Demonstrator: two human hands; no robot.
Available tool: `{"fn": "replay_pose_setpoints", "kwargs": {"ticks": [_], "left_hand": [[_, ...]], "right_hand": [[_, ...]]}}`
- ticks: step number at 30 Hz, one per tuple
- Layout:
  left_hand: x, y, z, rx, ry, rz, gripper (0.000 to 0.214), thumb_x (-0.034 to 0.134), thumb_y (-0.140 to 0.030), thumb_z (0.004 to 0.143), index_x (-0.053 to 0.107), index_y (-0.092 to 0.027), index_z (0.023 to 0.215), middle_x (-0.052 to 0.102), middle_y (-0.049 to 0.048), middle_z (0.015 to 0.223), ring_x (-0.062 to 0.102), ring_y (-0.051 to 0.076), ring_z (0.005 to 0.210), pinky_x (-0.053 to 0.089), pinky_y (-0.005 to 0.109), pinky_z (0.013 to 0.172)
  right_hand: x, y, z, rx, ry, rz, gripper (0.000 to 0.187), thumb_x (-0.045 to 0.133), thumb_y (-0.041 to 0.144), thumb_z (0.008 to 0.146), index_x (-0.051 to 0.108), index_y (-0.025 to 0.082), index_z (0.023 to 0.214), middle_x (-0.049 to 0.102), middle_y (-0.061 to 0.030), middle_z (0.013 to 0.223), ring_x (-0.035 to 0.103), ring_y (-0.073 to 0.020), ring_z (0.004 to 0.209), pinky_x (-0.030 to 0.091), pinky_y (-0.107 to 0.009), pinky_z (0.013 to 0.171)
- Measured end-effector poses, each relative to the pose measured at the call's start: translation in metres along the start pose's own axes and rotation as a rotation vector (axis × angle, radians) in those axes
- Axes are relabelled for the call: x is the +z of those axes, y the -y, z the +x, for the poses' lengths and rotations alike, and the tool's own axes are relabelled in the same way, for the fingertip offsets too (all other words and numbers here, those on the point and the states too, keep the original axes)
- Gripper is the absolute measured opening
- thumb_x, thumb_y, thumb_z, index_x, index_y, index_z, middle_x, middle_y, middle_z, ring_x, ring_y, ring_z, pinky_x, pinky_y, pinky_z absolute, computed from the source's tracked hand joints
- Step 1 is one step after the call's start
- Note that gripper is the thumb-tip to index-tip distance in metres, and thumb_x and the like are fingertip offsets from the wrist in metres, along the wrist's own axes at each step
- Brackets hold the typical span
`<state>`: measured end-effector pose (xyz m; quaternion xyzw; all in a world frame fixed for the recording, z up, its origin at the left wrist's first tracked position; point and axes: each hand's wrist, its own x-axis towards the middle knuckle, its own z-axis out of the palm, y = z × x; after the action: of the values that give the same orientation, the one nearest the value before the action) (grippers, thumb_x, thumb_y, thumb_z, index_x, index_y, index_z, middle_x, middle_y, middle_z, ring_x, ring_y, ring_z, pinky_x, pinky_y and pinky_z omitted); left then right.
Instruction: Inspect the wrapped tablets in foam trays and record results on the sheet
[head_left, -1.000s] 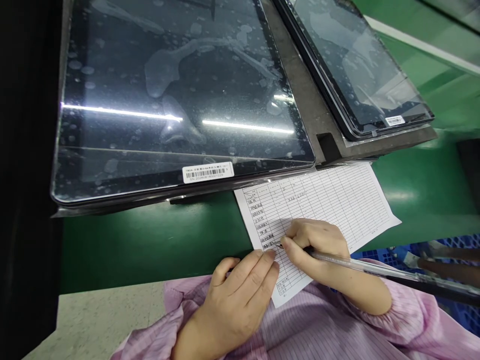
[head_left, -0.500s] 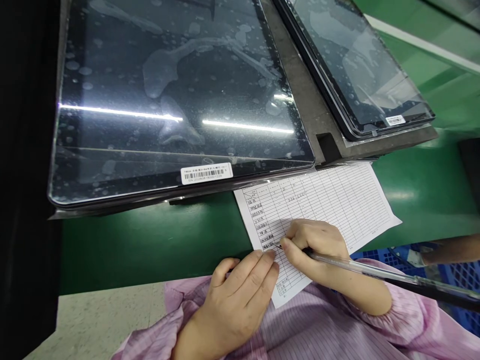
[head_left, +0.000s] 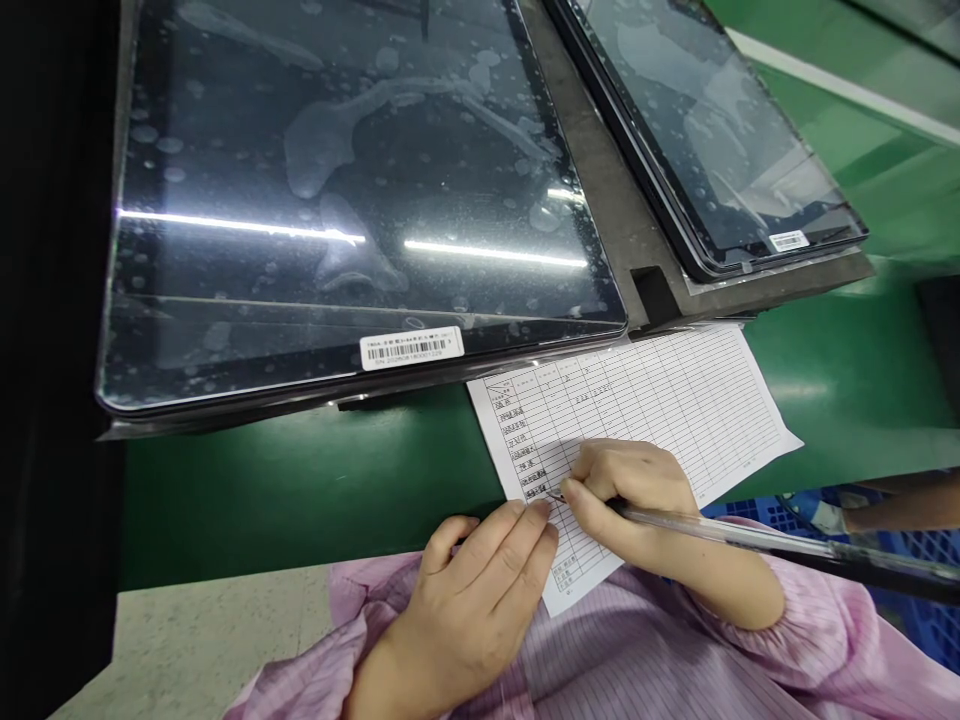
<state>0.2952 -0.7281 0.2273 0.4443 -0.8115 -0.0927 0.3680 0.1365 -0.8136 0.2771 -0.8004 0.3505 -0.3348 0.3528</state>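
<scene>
A ballpoint pen [head_left: 720, 528] with a clear barrel is pinched in my right hand [head_left: 634, 490], its tip on a printed form [head_left: 645, 400]. The form is a white table sheet with handwritten entries down its left column, and the tip touches the lower part of that column. My left hand [head_left: 480, 580] lies with its fingers stretched out over the form's lower left edge and the table edge. Something small and dark shows by the left thumb; I cannot make out what it is.
A large black screen panel [head_left: 360, 200] with a barcode label [head_left: 412, 348] lies beyond the form on the green table [head_left: 300, 500]. A second panel [head_left: 735, 130] rests on dark foam [head_left: 600, 170] to the right. Blue crates [head_left: 922, 550] and another person's arm [head_left: 904, 503] are at the right.
The pen's rear end has tipped slightly, and its tip has shifted a little along the written line. My left hand and the panels look unchanged.
</scene>
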Motion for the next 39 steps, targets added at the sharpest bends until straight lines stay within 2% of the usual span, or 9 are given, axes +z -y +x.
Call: {"fn": "replay_pose_setpoints", "kwargs": {"ticks": [5,11,19,31,39], "left_hand": [[-0.0001,-0.0004,0.0014,-0.008,0.016,0.021,0.026,0.042,-0.009,0.089,0.063,-0.011,0.103,0.068,0.0060,0.109,0.054,0.018,0.104,0.035,0.035,0.078],[-0.0004,-0.0029,0.0066,-0.022,0.006,0.064,0.027,0.041,-0.009,0.089,0.064,-0.013,0.103,0.068,0.0045,0.109,0.056,0.017,0.099,0.035,0.035,0.076],[-0.0005,-0.0031,0.0064,-0.025,-0.003,0.061,0.026,0.041,-0.010,0.089,0.064,-0.012,0.102,0.068,0.0052,0.108,0.056,0.017,0.098,0.035,0.035,0.076],[0.0006,-0.0025,0.0068,-0.007,-0.017,0.064,0.025,0.042,-0.010,0.090,0.064,-0.012,0.101,0.069,0.0053,0.106,0.055,0.017,0.099,0.035,0.035,0.077],[0.0014,-0.0014,0.0067,-0.007,-0.015,0.055,0.026,0.040,-0.010,0.091,0.064,-0.012,0.101,0.069,0.0056,0.104,0.055,0.018,0.099,0.034,0.035,0.077]], "right_hand": [[0.0004,-0.0001,-0.0012,0.005,-0.068,-0.031,0.033,0.051,0.001,0.079,0.032,0.020,0.062,0.038,0.0052,0.052,0.037,-0.0073,0.045,0.028,-0.022,0.041],[0.0029,0.0003,-0.0007,0.008,-0.086,-0.029,0.032,0.052,0.001,0.079,0.032,0.020,0.062,0.037,0.0053,0.052,0.038,-0.0075,0.045,0.028,-0.021,0.041],[0.0018,-0.0003,0.0010,-0.003,-0.068,-0.002,0.032,0.051,0.002,0.079,0.033,0.020,0.060,0.039,0.0051,0.052,0.037,-0.0068,0.045,0.029,-0.021,0.040],[0.0002,0.0001,0.0002,0.031,-0.067,-0.100,0.032,0.051,0.008,0.081,0.033,0.021,0.058,0.040,0.0056,0.048,0.038,-0.0074,0.042,0.029,-0.022,0.038],[-0.0008,-0.0023,0.0011,0.098,-0.083,-0.005,0.032,0.053,0.009,0.080,0.032,0.020,0.057,0.036,0.0061,0.048,0.039,-0.0070,0.043,0.029,-0.020,0.039]]}}
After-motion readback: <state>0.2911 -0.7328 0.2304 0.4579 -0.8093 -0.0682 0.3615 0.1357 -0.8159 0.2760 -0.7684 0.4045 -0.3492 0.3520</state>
